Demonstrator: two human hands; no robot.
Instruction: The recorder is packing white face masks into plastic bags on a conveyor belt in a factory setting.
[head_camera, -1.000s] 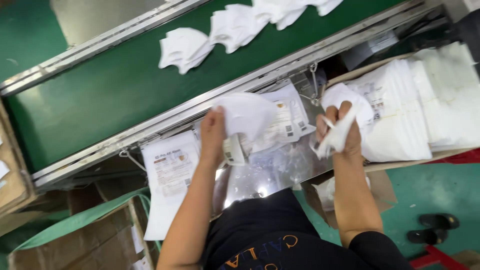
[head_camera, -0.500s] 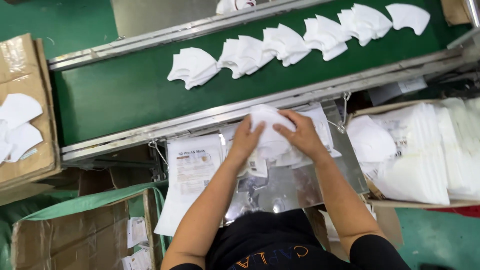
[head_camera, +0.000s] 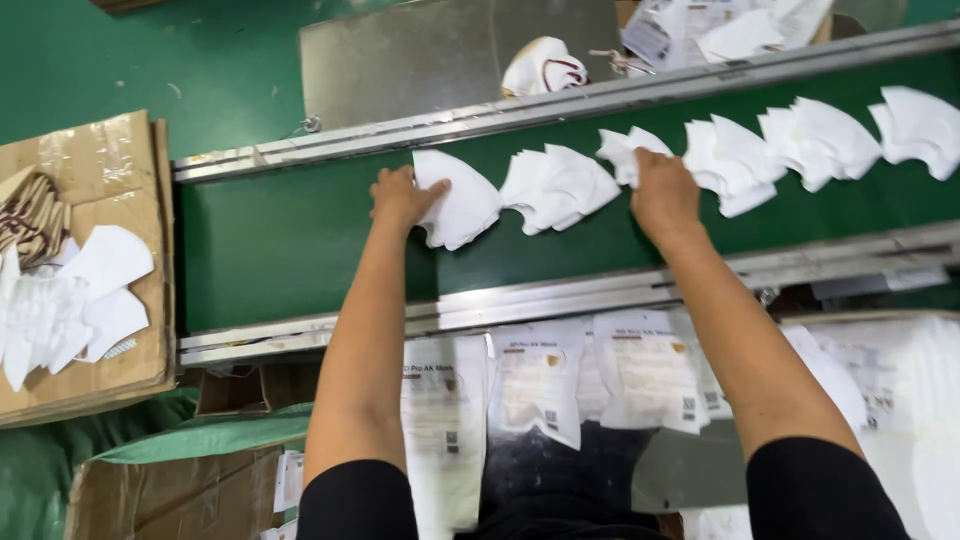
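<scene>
Both arms reach forward over the near rail onto the green conveyor belt (head_camera: 300, 250), where a row of folded white masks runs along the belt's length from the middle toward its right end. The left hand (head_camera: 400, 197) rests on the left edge of the leftmost mask (head_camera: 460, 205), fingers curled down and pressed on its border, the thumb pointing right across the fabric; that mask lies directly to the right of the hand, its pointed fold aimed at the near rail. The right hand (head_camera: 662, 195) sits farther right, fingers closed down over a smaller mask (head_camera: 628, 150) near the far rail; whether it pinches or only presses cannot be told. Between the two hands lies a loose pair of masks (head_camera: 560, 185), nearer the right hand, untouched. White printed pouches (head_camera: 540, 385) hang below the near rail
</scene>
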